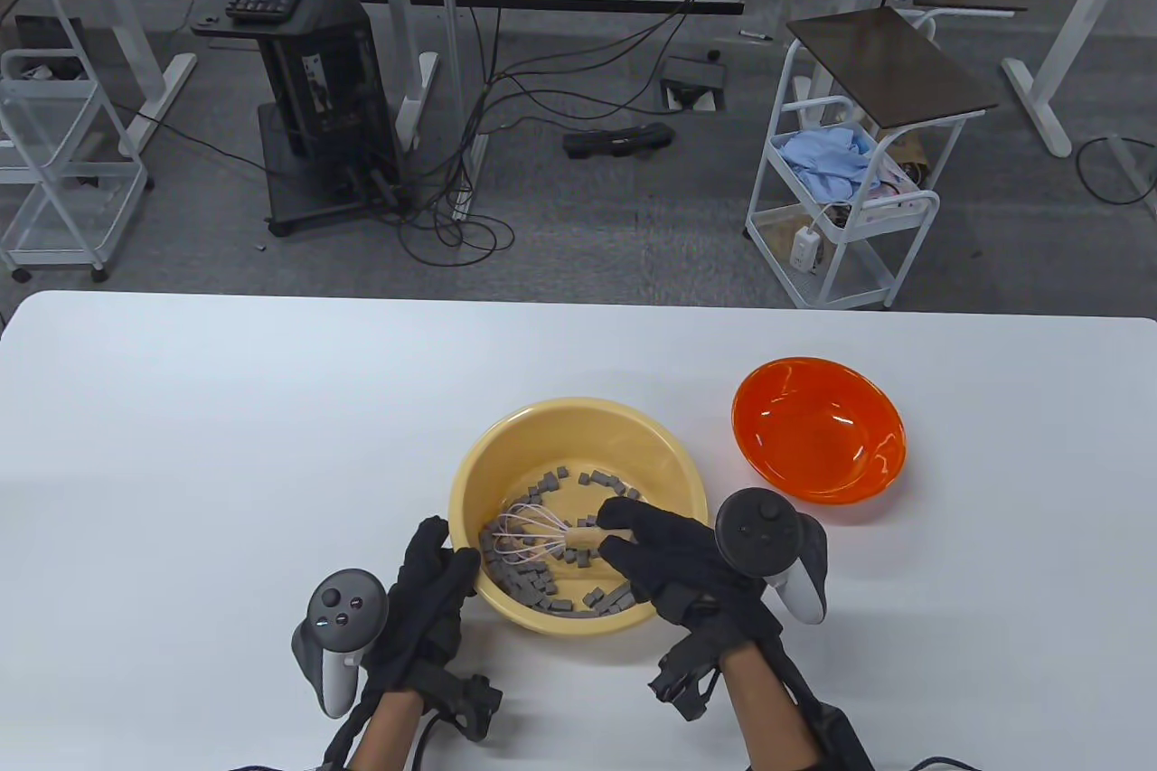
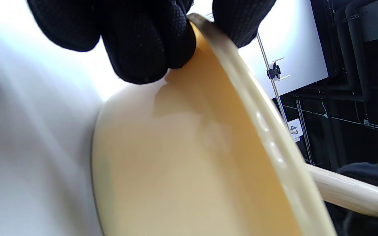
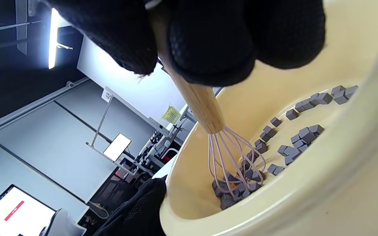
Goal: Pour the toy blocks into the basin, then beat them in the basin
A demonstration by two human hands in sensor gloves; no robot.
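A yellow basin (image 1: 573, 514) is set on the white table (image 1: 226, 446), near its front edge and slightly right of the middle. Grey toy blocks (image 1: 542, 586) are scattered over the basin floor, most of them gathered along the near and left inner wall, with a smaller group toward the far side.

The basin's left rim is pinched by the left hand (image 1: 425, 599): in the left wrist view the fingers (image 2: 143, 42) are seen pressed against the outer wall while the thumb is hooked over the rim from inside. The wooden handle of a whisk (image 1: 542, 536) is gripped by the right hand (image 1: 673, 568), whose fingers (image 3: 208, 42) are curled tightly round it. The hand is held over the basin's right rim, and the whisk is angled down and leftward, its pale wire loops sunk among the blocks near the left inner wall, close to the gripping left hand.

An orange bowl (image 1: 818, 432) is placed to the right of the basin and slightly farther back, near it but apart, with a strip of bare table between the two rims. Wide stretches of table surface are left open to the left of the basin and behind it, up to the far edge. Beyond that edge, a white cart (image 1: 850, 174) and desk legs are seen on the floor.
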